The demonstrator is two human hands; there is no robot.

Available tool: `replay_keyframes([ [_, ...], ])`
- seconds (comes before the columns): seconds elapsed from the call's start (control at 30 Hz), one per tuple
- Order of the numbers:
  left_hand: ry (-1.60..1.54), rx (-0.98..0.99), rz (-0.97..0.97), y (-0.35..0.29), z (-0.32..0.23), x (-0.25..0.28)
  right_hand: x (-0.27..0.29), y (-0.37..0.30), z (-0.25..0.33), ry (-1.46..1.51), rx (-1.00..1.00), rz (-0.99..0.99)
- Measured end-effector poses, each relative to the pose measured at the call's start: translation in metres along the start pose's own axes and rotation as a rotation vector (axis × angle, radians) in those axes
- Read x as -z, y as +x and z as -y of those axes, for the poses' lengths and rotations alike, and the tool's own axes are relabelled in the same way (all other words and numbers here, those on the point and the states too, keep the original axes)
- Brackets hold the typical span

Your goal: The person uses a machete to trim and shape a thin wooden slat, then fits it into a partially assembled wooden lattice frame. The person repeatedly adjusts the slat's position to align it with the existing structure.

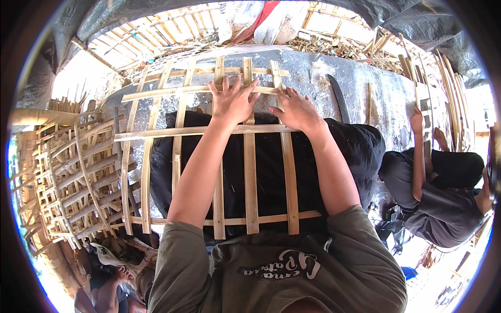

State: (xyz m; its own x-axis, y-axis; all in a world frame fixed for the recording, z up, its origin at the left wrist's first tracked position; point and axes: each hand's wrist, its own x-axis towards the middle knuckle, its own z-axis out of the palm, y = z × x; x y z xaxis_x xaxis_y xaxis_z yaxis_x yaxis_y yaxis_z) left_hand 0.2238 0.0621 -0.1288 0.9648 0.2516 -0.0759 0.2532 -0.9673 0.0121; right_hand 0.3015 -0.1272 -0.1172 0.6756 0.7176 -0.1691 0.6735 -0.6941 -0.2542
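Observation:
A lattice frame of pale bamboo slats (pixel 251 182) lies across my lap, over my black-clothed legs (pixel 355 151). Long slats run away from me, and thinner crosspieces span them. My left hand (pixel 235 101) rests on the far part of the lattice, fingers spread over a crosspiece (pixel 172 91). Beside it, my right hand (pixel 300 110) lies at that crosspiece's right end, touching the rightmost long slat (pixel 288 177). Its thumb points left, apart from the slightly bent fingers. Both palms face down, so their undersides are hidden.
Past my right hand, a dark curved blade (pixel 338 99) lies on the grey sheet (pixel 365 73). Bamboo lattices (pixel 83 177) are stacked at left. At right sits a person in dark clothes (pixel 443 208) near upright bamboo strips (pixel 451 88). Another person (pixel 102 292) shows at lower left.

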Motion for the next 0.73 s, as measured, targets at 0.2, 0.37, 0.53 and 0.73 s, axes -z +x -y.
replay_keyframes([
  [0.2,0.004,0.001,-0.007,0.000,0.000,-0.001,-0.006,0.003,-0.004,0.006,0.008,0.002],
  [0.37,0.005,0.007,-0.004,0.001,0.001,-0.003,-0.007,0.004,-0.004,-0.017,0.008,0.019],
  [0.53,0.005,0.007,0.016,0.001,0.000,0.000,-0.010,0.005,-0.006,0.014,0.007,0.012],
  [0.73,-0.002,0.008,0.013,0.001,0.001,-0.002,-0.015,0.008,-0.010,0.024,0.013,0.011],
])
